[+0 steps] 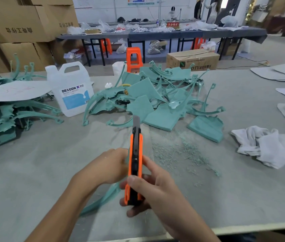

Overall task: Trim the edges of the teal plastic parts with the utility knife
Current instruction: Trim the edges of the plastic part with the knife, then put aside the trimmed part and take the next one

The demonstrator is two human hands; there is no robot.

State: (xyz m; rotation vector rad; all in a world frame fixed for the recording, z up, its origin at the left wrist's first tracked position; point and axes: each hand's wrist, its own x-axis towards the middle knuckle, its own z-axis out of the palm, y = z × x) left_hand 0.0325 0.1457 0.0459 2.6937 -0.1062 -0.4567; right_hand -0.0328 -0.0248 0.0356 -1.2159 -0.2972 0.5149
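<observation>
Right grip (155, 187) wrapped round the lower handle of the orange knife (135, 154), thumb on its near face, blade (136, 120) extended and pointing away from the person. Left grip (106, 166) curled on one curved teal part (101, 200), just left of the knife and touching it. Its fingertips are hidden behind the handle, so the exact pinch point can't be told. Part runs from the left grip down and left as a thin arc. Can't tell if it lies on the surface (51, 154) or hangs just above it. More teal parts in a pile (155, 95) at centre back, second pile (7, 116) far left. Teal shavings (182, 151) scattered right of the knife. White jug (72, 91) between the piles, white cloth (264, 145) at right. Handling, as judged: part looks light, thin moulded plastic, stiff-ish but springy along the arc. Pile pieces show ragged flash on their edges. Smooth, so it may slip or flex under blade pressure. Best held close to the stretch being cut, fingers behind the blade line, not in its path. Blade is clear of the part, so the trimming stroke looks not yet set. Risk: blade skipping off the thin edge toward the left grip.
</observation>
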